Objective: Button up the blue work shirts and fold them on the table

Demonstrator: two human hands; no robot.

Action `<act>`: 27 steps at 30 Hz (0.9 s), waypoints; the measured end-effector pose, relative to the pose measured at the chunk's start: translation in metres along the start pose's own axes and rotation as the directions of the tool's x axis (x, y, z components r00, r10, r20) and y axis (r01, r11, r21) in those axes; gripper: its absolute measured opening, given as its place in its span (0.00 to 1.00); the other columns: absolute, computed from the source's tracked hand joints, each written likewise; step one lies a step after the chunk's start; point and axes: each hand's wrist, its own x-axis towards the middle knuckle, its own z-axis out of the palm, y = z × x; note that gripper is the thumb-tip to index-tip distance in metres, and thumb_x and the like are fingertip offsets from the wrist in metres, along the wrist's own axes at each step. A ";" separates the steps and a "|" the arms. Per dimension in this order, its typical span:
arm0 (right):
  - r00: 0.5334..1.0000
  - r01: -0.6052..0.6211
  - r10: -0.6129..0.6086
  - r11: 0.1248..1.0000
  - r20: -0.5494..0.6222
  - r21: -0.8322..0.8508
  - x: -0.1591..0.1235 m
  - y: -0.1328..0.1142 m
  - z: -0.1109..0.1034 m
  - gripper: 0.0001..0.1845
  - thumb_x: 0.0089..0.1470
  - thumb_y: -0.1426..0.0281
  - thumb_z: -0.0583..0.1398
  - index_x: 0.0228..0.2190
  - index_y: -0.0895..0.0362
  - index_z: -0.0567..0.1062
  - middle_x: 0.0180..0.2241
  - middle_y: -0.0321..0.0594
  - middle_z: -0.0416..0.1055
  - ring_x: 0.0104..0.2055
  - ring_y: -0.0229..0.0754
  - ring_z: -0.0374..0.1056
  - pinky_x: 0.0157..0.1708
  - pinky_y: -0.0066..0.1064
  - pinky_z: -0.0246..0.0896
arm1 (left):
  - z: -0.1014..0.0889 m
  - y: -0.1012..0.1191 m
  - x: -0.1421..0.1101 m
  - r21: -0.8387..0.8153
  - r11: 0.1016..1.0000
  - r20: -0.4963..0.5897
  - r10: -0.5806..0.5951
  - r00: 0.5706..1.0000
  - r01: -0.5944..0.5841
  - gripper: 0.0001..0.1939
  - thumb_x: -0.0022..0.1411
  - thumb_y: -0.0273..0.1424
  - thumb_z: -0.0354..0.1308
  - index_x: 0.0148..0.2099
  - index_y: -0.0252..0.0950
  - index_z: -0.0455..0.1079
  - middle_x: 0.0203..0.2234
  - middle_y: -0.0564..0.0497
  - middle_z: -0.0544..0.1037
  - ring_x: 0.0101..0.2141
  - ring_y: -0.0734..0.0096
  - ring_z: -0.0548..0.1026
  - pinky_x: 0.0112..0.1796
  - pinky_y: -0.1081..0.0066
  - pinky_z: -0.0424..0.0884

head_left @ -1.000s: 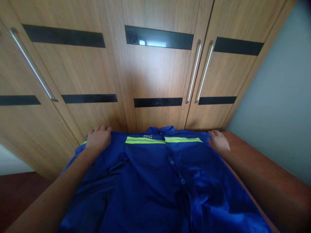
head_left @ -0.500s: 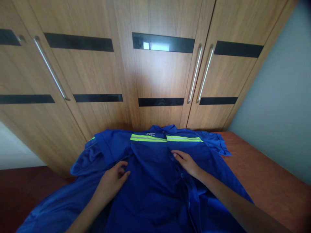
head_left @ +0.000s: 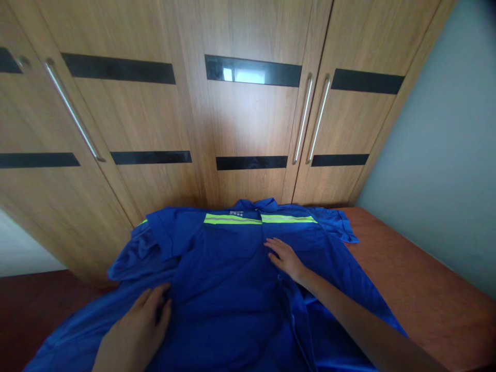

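Note:
A blue short-sleeved work shirt [head_left: 232,289] with a yellow-green and grey reflective stripe across its chest lies spread out, front side up, collar toward the cabinet. My right hand [head_left: 284,258] rests on the front placket just below the stripe, its fingers stretched out and apart. Below that hand a button shows, and the lower front edges are parted. My left hand [head_left: 135,325] is by the shirt's left side edge at lower left, fingers bent and thumb apart from them. Under it and further left is more blue cloth [head_left: 85,330], partly covered by the shirt.
A wooden cabinet [head_left: 251,124] with black strips and metal bar handles [head_left: 304,119] stands right behind the collar. A reddish-brown surface [head_left: 418,279] lies under the clothing, and a pale wall [head_left: 437,175] rises at the right.
My left hand has moved down and left along the shirt's side, and the cloth there lies flatter. My right hand has shifted slightly left and up, its fingers more spread.

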 end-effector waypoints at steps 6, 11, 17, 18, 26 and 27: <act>0.989 0.031 0.026 0.928 0.148 -0.372 -0.003 -0.023 0.000 0.27 0.59 0.66 0.49 0.60 0.52 0.61 0.64 0.41 0.52 0.66 0.52 0.45 0.61 0.51 0.43 | -0.011 0.096 0.020 -0.089 0.942 0.073 0.329 0.942 -0.322 0.18 0.65 0.35 0.45 0.52 0.38 0.69 0.46 0.45 0.75 0.46 0.61 0.74 0.49 0.62 0.69; 0.991 0.026 0.023 0.933 0.132 -0.358 0.001 -0.020 -0.009 0.30 0.60 0.63 0.48 0.62 0.56 0.56 0.64 0.41 0.51 0.66 0.48 0.44 0.62 0.47 0.39 | 0.017 0.178 -0.013 -0.350 0.828 0.411 0.557 0.722 -0.439 0.15 0.60 0.41 0.53 0.47 0.41 0.71 0.40 0.48 0.77 0.42 0.59 0.75 0.44 0.60 0.71; 0.988 0.031 0.018 0.949 0.153 -0.314 0.015 -0.008 -0.021 0.29 0.61 0.61 0.47 0.62 0.55 0.57 0.64 0.41 0.51 0.66 0.49 0.43 0.62 0.49 0.38 | 0.046 0.172 -0.040 -0.434 0.743 0.436 0.668 0.603 -0.510 0.31 0.62 0.44 0.52 0.64 0.41 0.56 0.59 0.42 0.64 0.57 0.52 0.64 0.57 0.52 0.60; 0.987 0.027 0.024 0.951 0.157 -0.310 0.019 -0.006 -0.023 0.29 0.61 0.61 0.47 0.62 0.55 0.57 0.64 0.41 0.51 0.66 0.49 0.42 0.62 0.49 0.38 | 0.048 0.162 -0.040 -0.444 0.720 0.429 0.694 0.579 -0.534 0.34 0.62 0.45 0.52 0.67 0.43 0.51 0.63 0.43 0.58 0.60 0.52 0.58 0.59 0.51 0.56; 0.989 -0.052 0.093 0.943 0.111 -0.328 0.015 0.001 -0.031 0.32 0.62 0.57 0.48 0.62 0.57 0.55 0.66 0.47 0.46 0.67 0.51 0.40 0.62 0.49 0.38 | 0.047 0.106 -0.014 -0.333 0.648 0.405 0.755 0.517 -0.685 0.34 0.65 0.48 0.45 0.69 0.47 0.41 0.67 0.48 0.43 0.65 0.51 0.44 0.61 0.42 0.44; 0.990 -0.073 0.110 0.940 0.094 -0.332 0.009 0.001 -0.032 0.32 0.62 0.56 0.48 0.62 0.57 0.55 0.66 0.47 0.45 0.67 0.52 0.40 0.62 0.49 0.38 | 0.046 0.104 -0.010 -0.322 0.646 0.409 0.754 0.513 -0.692 0.34 0.65 0.49 0.45 0.69 0.47 0.42 0.67 0.48 0.44 0.65 0.52 0.45 0.61 0.43 0.44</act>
